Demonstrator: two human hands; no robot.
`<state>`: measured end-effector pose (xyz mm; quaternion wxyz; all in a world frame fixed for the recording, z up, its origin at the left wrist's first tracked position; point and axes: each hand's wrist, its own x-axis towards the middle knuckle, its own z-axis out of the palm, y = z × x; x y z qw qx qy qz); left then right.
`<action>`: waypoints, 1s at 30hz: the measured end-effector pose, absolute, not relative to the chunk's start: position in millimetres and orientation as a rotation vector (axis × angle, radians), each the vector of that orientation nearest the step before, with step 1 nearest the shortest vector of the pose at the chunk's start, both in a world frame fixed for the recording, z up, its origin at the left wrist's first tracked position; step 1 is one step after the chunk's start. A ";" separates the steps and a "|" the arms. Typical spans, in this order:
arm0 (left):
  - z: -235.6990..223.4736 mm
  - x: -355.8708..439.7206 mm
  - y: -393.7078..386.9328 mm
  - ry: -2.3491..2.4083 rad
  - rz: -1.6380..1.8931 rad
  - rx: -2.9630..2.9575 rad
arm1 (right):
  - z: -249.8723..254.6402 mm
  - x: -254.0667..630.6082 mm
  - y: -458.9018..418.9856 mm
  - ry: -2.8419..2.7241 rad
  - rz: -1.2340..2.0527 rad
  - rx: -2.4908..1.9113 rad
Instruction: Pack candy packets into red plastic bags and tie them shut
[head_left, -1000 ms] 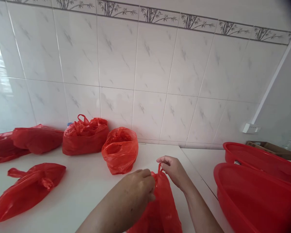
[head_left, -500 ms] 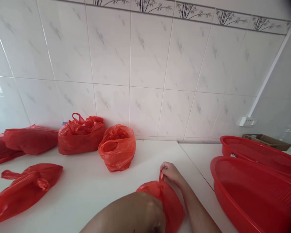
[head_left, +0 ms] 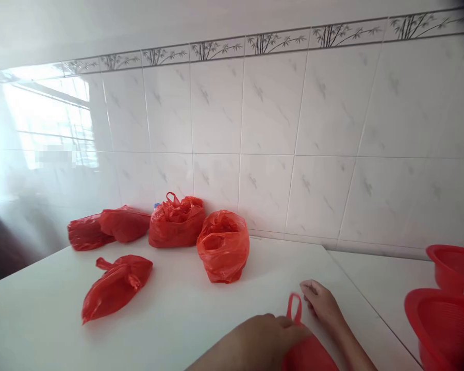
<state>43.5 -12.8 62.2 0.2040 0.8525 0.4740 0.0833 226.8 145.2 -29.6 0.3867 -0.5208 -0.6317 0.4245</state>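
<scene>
In front of me is a red plastic bag (head_left: 311, 354), cut off by the bottom edge, with one handle loop standing up. My left hand (head_left: 268, 337) lies across its upper part, fingers closed at the base of the loop and partly hiding the bag. Just right of the loop, my right hand (head_left: 320, 300) is curled with its fingers drawn together. A small gap separates those fingers from the loop, and nothing shows in them.
On the white table (head_left: 170, 330), a knotted red bag (head_left: 118, 286) lies to the left. Toward the tiled wall (head_left: 266, 190) stand an open red bag (head_left: 223, 250), a fuller red bag (head_left: 177, 224) and more red bags (head_left: 126, 224). Red plastic baskets (head_left: 448, 319) are at right.
My right hand has let go of the handle loop and sits beside it. My left hand has come up over the bag to the loop's base. The view has turned left.
</scene>
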 end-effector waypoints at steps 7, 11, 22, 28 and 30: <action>104.6 -10.4 -57.4 1.602 0.223 2.434 | -37.0 232.2 152.5 -1.586 1.127 -1.385; 126.8 -65.9 -86.6 2.019 0.311 2.317 | -36.1 230.8 152.4 -1.591 1.126 -1.401; 135.7 -115.6 -99.9 2.425 0.758 2.067 | -35.4 226.8 149.0 -1.660 1.064 -1.453; 116.5 -113.5 -17.3 2.239 1.184 2.092 | -40.6 228.5 153.7 -1.610 1.099 -1.438; 104.3 -109.3 4.7 2.176 1.101 2.137 | -42.2 228.7 155.1 -1.585 1.099 -1.430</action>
